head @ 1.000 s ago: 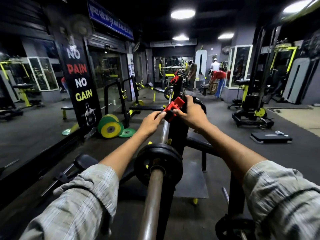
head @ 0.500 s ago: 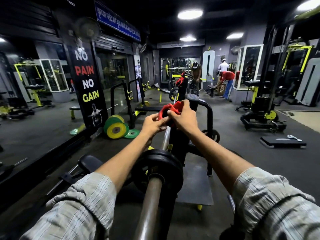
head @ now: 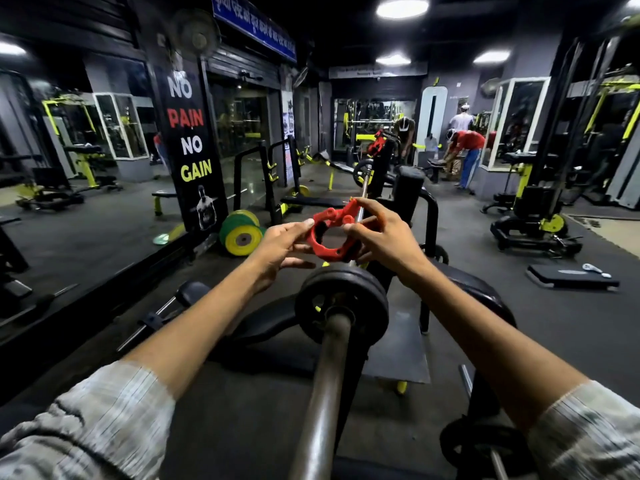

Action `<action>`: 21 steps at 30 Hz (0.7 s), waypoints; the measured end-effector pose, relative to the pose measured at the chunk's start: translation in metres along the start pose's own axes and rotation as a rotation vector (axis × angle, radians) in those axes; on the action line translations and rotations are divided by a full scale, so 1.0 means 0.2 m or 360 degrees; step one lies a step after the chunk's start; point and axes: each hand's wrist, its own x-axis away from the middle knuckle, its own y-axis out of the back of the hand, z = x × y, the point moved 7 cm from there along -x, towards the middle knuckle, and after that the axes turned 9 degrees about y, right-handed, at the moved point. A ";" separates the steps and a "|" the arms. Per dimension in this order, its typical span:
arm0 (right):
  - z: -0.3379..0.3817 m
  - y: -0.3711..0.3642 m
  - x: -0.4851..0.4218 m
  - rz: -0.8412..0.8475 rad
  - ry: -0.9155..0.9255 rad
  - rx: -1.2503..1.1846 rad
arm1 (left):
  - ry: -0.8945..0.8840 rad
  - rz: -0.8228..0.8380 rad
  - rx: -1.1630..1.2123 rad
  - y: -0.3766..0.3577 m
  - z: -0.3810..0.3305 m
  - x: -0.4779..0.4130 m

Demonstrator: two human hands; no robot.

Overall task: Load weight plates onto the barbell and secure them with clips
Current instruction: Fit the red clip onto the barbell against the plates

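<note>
Now both hands, left (head: 277, 245) and right (head: 382, 237), hold the red clip (head: 329, 233) beyond the plate (head: 341, 303); next, thread it onto the barbell (head: 323, 393).

Barbell sleeve (head: 323, 386): bare from near end up to the black weight plate (head: 342, 303) (clear run). Beyond the plate: both hands and a red clip (head: 329, 235) crowd the bar. Right: black rack upright (head: 408, 195). Left: open floor (head: 104, 244) to the mirror wall.
</note>
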 end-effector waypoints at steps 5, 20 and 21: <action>0.22 -0.16 0.37 0.0098 -0.0032 -0.0107 | 0.0082 0.0207 -0.0019 0.11 0.10 0.43; 0.56 -0.47 1.52 0.0213 -0.0208 0.0103 | 0.0116 0.0583 -0.0165 0.21 0.56 1.45; 0.54 -0.47 1.56 0.0207 -0.0197 0.0144 | 0.0116 0.0595 -0.0190 0.19 0.59 1.48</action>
